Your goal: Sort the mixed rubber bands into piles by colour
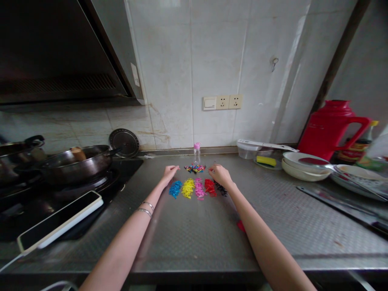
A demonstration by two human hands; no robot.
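Note:
Small, thin coloured pieces lie on the metal counter in separate piles: blue [175, 188], yellow [188, 188], pink [199, 188], red [210, 187] and black [221, 188]. Behind them is a mixed-colour pile [195, 168], with a clear bottle with a pink cap [197, 153] upright beyond it. My left hand [171, 173] is just left of the mixed pile, fingertips pinched together. To its right my right hand [220, 175] has its fingers curled together above the black pile, partly covering it. Whatever either hand may hold is too small to make out.
A phone on a white power bank [62, 218] lies by the stove at left, near a wok [77, 161]. On the right stand a red thermos [330, 131], stacked bowls [304, 171], a yellow sponge [266, 161] and a knife [336, 204]. A red object [241, 226] shows beside my right forearm.

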